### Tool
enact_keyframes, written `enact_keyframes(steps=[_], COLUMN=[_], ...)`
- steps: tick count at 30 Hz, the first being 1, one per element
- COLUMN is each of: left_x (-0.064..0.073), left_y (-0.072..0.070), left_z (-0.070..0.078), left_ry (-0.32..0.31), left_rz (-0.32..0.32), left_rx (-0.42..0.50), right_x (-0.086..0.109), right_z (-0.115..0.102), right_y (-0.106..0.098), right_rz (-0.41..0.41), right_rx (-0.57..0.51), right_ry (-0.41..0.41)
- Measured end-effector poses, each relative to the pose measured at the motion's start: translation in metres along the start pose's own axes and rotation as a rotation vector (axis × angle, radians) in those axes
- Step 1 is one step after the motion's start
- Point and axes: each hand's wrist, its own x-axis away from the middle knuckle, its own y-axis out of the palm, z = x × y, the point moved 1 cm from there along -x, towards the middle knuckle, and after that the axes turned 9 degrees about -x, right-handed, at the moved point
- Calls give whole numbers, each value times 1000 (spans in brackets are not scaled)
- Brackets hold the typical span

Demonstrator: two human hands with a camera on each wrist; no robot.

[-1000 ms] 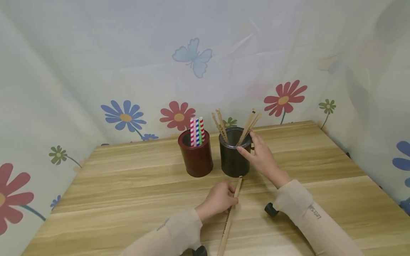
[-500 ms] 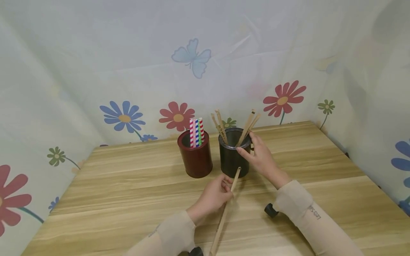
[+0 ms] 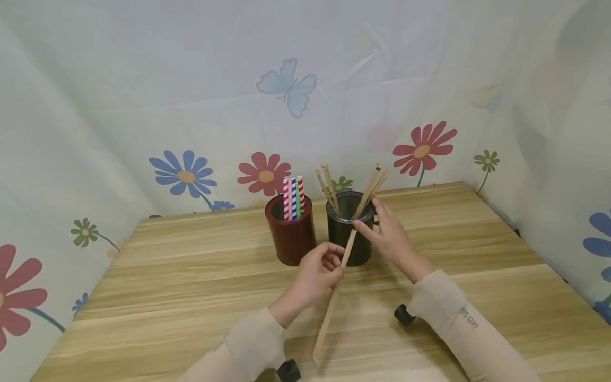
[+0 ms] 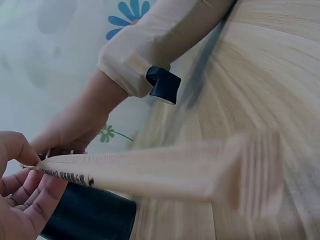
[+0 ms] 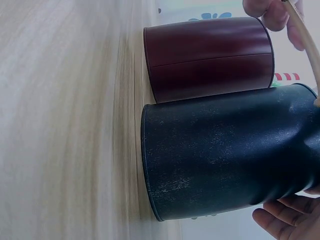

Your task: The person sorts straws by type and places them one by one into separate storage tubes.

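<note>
My left hand (image 3: 312,273) pinches a long, thin stick in brown paper wrapping (image 3: 329,314) between thumb and fingers. Dark printing and a crimped end show on this wrapper (image 4: 200,172) in the left wrist view; what is inside cannot be seen. The stick slants, its top end in front of the black cup (image 3: 338,239), near the rim. My right hand (image 3: 393,241) holds that cup at its right side, thumb on the near rim. Several similar brown wrapped sticks (image 3: 330,192) lean inside the cup.
A dark red cup (image 3: 291,241) stands upright just left of the black one, with several striped straws (image 3: 293,199) in it. Both cups are on a wood-grain table (image 3: 191,286). A flowered curtain (image 3: 215,127) hangs behind the table.
My left hand has raised the wrapped stick from low by the cup's base toward its rim, moving up and slightly left. My right hand stays on the black cup.
</note>
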Motion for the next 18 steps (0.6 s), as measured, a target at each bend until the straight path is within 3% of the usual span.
enact_keyframes(steps=[9, 18], left_x=[-1, -14], left_y=[-12, -37], left_z=[9, 39], left_ry=[35, 81], left_rz=[63, 111], left_rx=[33, 124], right_x=[0, 0], right_z=[1, 2], right_y=[1, 1], right_rz=[-4, 0], right_rx=[0, -2], right_ry=[11, 16])
